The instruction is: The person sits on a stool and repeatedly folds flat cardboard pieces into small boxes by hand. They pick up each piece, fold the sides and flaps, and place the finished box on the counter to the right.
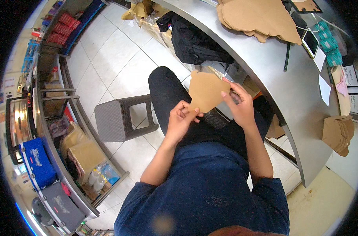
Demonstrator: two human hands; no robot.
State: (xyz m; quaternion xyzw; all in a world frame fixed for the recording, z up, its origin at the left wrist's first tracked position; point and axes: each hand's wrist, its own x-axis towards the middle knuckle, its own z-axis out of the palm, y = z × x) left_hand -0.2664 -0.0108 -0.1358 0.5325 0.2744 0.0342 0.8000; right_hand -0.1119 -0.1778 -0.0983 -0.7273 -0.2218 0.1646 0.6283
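I hold a flat, tan-brown, angular cardboard piece (pixel 207 92) between my two bare hands, above my black-trousered lap.
My left hand (pixel 180 120) pinches the piece's lower-left corner, thumb on top and fingers curled under; my right hand (pixel 240 105) has a narrow grip on its right edge, thumb against the near face and index finger up along the rim. To my right curves a grey, smooth metal table (pixel 275 65), well apart from the piece; on it lie a broad stack of brown, shaped cardboard sheets (pixel 257 17) and, just beside that, a dark-screened phone with a pale frame (pixel 310 42). A smaller bundle of folded brown cardboard (pixel 337 133) sits at the table's right side. Left of my knees stands a dark grey, woven-textured plastic stool (pixel 110 121).
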